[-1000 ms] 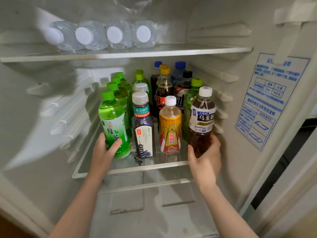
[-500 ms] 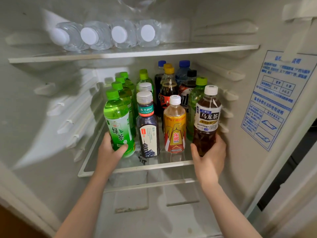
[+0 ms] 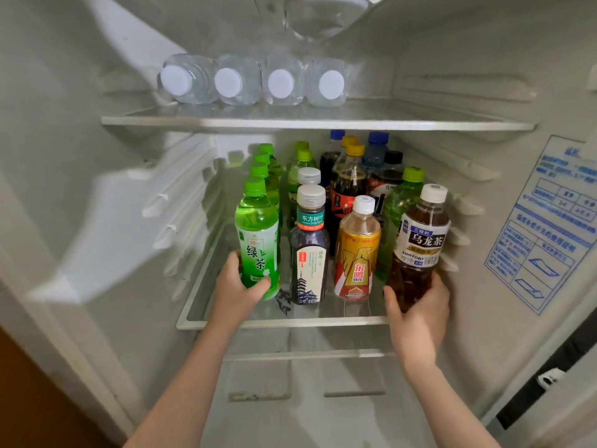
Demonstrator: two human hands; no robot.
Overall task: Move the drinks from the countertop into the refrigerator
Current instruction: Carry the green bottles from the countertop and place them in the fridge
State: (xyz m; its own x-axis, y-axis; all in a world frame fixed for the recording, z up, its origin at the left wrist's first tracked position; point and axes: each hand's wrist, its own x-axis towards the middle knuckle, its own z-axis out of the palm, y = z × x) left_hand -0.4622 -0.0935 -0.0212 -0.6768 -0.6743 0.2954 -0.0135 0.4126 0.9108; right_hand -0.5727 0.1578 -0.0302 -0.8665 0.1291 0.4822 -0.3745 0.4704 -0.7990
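Observation:
I look into the open refrigerator. My left hand (image 3: 237, 291) grips the base of a green tea bottle (image 3: 257, 240) standing at the front left of the lower glass shelf (image 3: 284, 322). My right hand (image 3: 420, 313) wraps the bottom of a brown oolong tea bottle (image 3: 420, 244) at the front right of that shelf. Between them stand a dark tea bottle (image 3: 309, 250) and a yellow energy drink bottle (image 3: 357, 250). Several more bottles with green, yellow, blue and black caps fill the rows behind.
Several clear water bottles (image 3: 253, 80) lie on their sides on the upper shelf (image 3: 387, 124), white caps toward me. Ribbed side walls flank the shelves. A blue-printed label (image 3: 546, 221) is on the right wall. A bare recess lies below the lower shelf.
Both hands have kept their grip on the two front bottles, which sit slightly deeper on the shelf. The view has shifted so the fridge interior appears further right and lower.

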